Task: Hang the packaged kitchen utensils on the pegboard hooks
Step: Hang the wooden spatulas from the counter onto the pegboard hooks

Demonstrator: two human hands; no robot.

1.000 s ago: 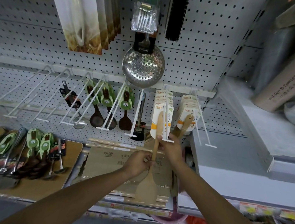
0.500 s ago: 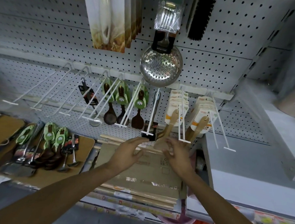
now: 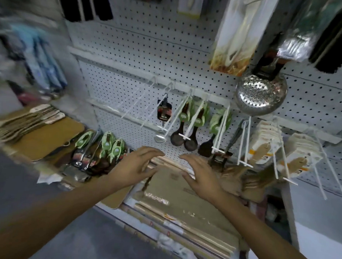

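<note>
Green-carded utensils (image 3: 106,148) lie unhung.

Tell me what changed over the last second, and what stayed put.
The left hand let go of the wooden spatula it held a second ago; that spatula now hangs with the others on the hook. Both hands, the right hand too, drew back, open and empty. The green-carded spoons on the pegboard stayed put.

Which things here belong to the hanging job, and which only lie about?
Job: green-carded utensils on the shelf, empty pegboard hooks, left hand, right hand, both holding nothing.
Lying about: boxed flat packs, steel skimmer, black brushes.
</note>
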